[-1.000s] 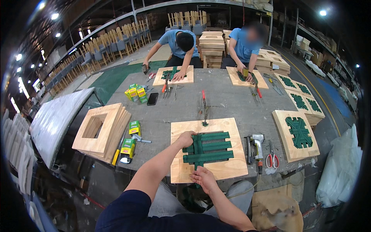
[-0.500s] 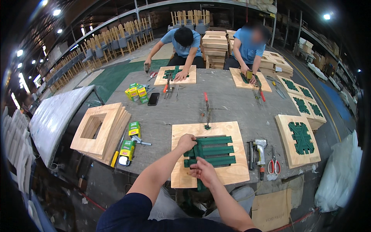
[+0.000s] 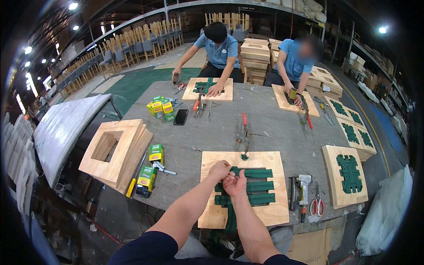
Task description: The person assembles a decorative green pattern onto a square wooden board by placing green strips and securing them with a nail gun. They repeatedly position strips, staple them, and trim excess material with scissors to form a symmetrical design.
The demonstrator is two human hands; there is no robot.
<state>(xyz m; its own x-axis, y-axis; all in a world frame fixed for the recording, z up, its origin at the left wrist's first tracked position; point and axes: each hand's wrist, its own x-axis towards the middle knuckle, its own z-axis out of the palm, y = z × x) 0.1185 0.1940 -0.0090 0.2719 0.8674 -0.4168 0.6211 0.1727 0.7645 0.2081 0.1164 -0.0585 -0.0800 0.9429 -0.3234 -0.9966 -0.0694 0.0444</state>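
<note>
A square wooden board [image 3: 279, 213] lies in front of me. Several parallel green webbing straps [image 3: 260, 186] run across its cut-out opening. One more strap [image 3: 230, 217] crosses them at the left and hangs over the near edge. My left hand [image 3: 219, 170] pinches this crossing strap near the opening's far left corner. Right beside it, touching its fingertips, my right hand [image 3: 235, 184] has its fingers curled in at the same strap, thumb raised. My hands hide the pinched part. Beyond the board's far edge stands a clamp tool with a red handle [image 3: 244, 119].
At right are a nail gun [image 3: 303, 192], red-handled scissors [image 3: 316, 205] and a board with woven green straps [image 3: 351, 174]. At left are stacked wooden frames [image 3: 112, 150], staple boxes [image 3: 146, 179] and a phone [image 3: 180, 117]. Two co-workers [image 3: 218, 51] work across the table [image 3: 198, 134].
My right hand has moved up and away from me to meet my left at the strap. Its loosely spread fingers are now curled in. The whole view has shifted slightly.
</note>
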